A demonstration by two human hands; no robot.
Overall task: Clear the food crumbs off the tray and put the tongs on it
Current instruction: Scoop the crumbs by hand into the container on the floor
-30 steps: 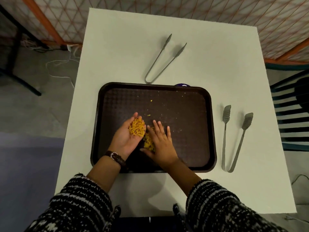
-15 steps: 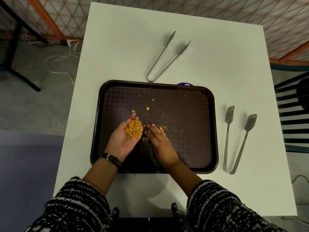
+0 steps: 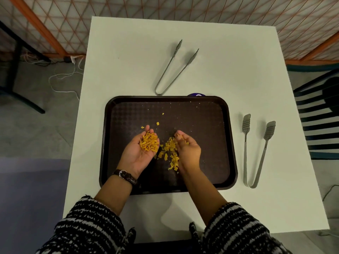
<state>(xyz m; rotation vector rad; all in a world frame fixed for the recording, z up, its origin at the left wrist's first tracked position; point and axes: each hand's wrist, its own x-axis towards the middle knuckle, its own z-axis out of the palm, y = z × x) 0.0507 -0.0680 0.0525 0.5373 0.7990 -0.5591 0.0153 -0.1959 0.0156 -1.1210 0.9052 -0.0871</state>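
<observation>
White table (image 3: 128,52), dark tray (image 3: 201,110), yellow crumbs (image 3: 171,151)

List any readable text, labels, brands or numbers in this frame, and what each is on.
None can be read.
Blue object behind the tray's far rim: white mark, mostly hidden, unreadable.
Wristwatch: only strap and buckle show, no dial.
Slim tongs and flat-tipped tongs: no markings visible.

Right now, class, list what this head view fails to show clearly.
Head view:
Blue object: mostly hidden behind the tray rim.
Crumbs: the pile's right part is covered by the right hand.
Chair: cut off by the right edge.
</observation>
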